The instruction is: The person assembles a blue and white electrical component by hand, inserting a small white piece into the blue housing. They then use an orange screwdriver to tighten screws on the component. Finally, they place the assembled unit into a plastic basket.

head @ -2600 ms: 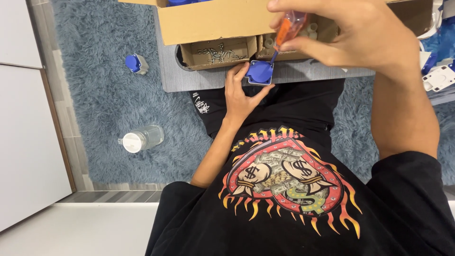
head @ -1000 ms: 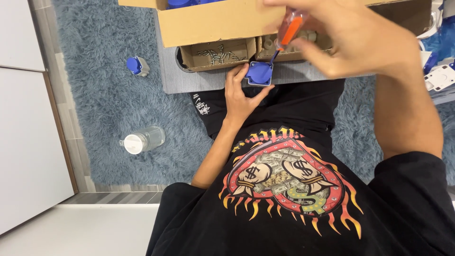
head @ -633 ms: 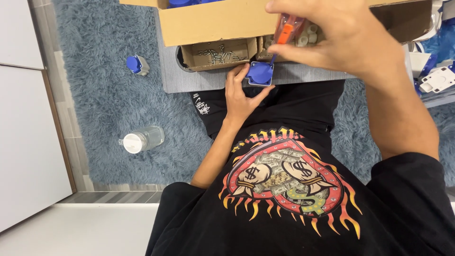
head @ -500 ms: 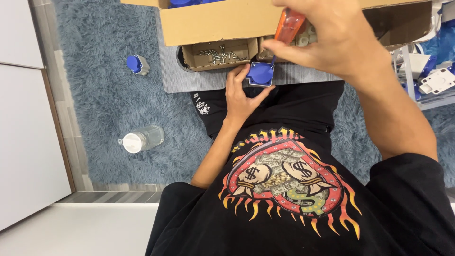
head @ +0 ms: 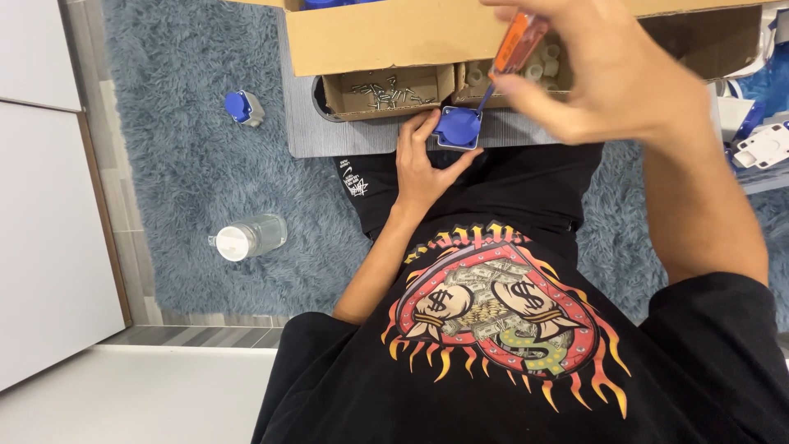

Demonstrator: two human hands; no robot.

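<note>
Your right hand point(head: 612, 78) is closed around an orange-handled screwdriver point(head: 516, 45), upper centre-right of the frame, fingers pinched on the handle, shaft angled down and left. Its tip meets the top right edge of a blue square socket cover point(head: 458, 127); exact contact point is too small to tell. Your left hand point(head: 423, 164) sits just below, centre of frame, palm up toward the camera, thumb and fingers curled around the lower and left sides of the blue cover, holding it against the edge of a grey mat point(head: 345, 136).

The blue cover lies at the near edge of that mat, just in front of a small open cardboard tray of screws point(head: 386, 89). A second small tray with white round parts point(head: 546, 62) sits to the right of it, partly hidden by your right hand. A big cardboard box flap point(head: 394, 37) runs across the top of the frame above both trays.

On the shaggy blue-grey rug point(head: 164, 164), upper left, another blue socket piece point(head: 242, 107) lies alone, well apart from your hands. Lower left on the rug is a clear jar with a white lid point(head: 246, 238), on its side. At the far right edge, white and blue plastic parts point(head: 760, 144). A black shirt with a flame graphic point(head: 493, 321) fills the bottom.
</note>
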